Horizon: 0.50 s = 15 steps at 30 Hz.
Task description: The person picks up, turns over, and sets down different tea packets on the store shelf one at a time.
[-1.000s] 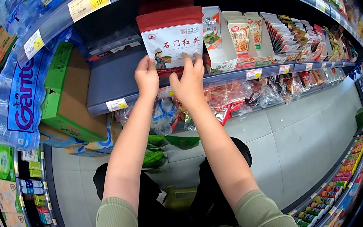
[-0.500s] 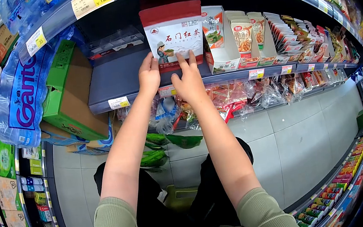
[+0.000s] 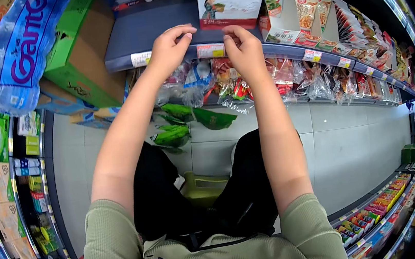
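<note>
A white and red pouch of tea (image 3: 230,0) stands upright on the grey shelf (image 3: 153,25), its top cut off by the view. My left hand (image 3: 171,50) is just left of and below the pouch, over the shelf's front edge. Its fingers are loosely bent, with a gap to the thumb, and it holds nothing. Below the pouch's lower right part, my right hand (image 3: 245,52) hangs in front of the price tags (image 3: 211,50). It too is loosely curled and empty, its fingertips close to the pouch's bottom edge; contact is hard to tell.
Open boxes of snack packets (image 3: 305,11) stand to the right. At left are a green carton (image 3: 73,47) and shrink-wrapped bottles (image 3: 22,59). Bagged foods (image 3: 284,76) fill the lower shelf, with green packets (image 3: 174,133) below. A green stool (image 3: 204,186) is between my legs.
Both hands have come off the tea pouch and drawn back toward me. The pouch stays on the shelf. The view has tilted down, so the shelf sits higher in it.
</note>
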Each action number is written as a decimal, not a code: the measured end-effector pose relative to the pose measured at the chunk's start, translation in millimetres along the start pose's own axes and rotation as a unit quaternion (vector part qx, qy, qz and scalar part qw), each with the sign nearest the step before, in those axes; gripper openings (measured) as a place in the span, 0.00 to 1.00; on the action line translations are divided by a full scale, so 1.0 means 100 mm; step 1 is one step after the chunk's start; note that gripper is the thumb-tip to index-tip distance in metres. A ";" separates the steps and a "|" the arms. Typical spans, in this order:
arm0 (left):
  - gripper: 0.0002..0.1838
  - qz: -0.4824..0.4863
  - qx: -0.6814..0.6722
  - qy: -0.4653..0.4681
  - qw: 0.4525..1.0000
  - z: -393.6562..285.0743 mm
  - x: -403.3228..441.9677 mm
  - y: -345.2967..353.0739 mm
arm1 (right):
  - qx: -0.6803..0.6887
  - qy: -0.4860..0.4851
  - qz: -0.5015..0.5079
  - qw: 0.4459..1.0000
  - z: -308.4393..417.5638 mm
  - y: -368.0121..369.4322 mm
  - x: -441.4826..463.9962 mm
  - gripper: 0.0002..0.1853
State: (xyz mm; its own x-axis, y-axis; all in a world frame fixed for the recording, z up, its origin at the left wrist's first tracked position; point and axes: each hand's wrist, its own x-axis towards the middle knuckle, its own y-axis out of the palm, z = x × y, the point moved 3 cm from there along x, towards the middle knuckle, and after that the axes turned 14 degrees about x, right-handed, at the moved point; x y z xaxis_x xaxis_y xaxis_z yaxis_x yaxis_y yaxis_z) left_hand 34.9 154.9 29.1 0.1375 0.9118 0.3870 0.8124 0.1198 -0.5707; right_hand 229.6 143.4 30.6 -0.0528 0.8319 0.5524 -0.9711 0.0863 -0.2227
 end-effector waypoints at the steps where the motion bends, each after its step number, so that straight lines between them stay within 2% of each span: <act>1: 0.11 0.030 -0.068 -0.037 0.997 0.00 -0.11 -0.09 | 0.016 0.069 0.063 0.995 0.05 0.03 -0.05 0.09; 3: 0.11 0.015 -0.066 -0.027 0.997 0.04 -0.19 -0.13 | 0.012 0.083 0.083 0.993 0.09 0.07 -0.11 0.09; 5: 0.11 0.029 -0.141 -0.078 0.987 0.16 -0.42 -0.21 | 0.005 0.097 0.109 0.989 0.05 0.14 -0.19 0.09; 7: 0.12 0.015 -0.167 -0.129 0.977 0.40 -0.72 -0.20 | -0.128 0.173 0.328 0.920 -0.17 0.32 -0.37 0.12; 9: 0.11 0.020 -0.172 -0.169 0.970 0.45 -0.80 -0.20 | -0.145 0.201 0.351 0.903 -0.23 0.40 -0.40 0.14; 11: 0.11 0.015 -0.166 -0.162 0.973 0.43 -0.81 -0.27 | -0.145 0.207 0.435 0.864 -0.66 0.49 -0.70 0.13; 12: 0.11 0.018 -0.156 -0.146 0.977 0.38 -0.78 -0.28 | -0.145 0.207 0.435 0.864 -0.84 0.51 -0.82 0.13; 14: 0.10 -0.001 -0.143 -0.159 0.977 0.47 -0.76 -0.37 | -0.260 0.182 0.410 0.855 -1.21 0.66 -0.95 0.11; 15: 0.10 -0.006 -0.126 -0.168 0.978 0.46 -0.76 -0.38 | -0.259 0.184 0.411 0.854 -1.32 0.67 -1.08 0.11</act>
State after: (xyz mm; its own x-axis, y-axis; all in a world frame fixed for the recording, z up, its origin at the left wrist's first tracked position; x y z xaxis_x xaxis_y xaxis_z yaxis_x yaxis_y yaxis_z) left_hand -32.4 99.0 -12.4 -0.0319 0.9936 0.1081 0.9323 0.0685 -0.3551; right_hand 201.2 131.4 -150.6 -0.4984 0.8357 -0.2309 -0.4026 -0.4589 -0.7920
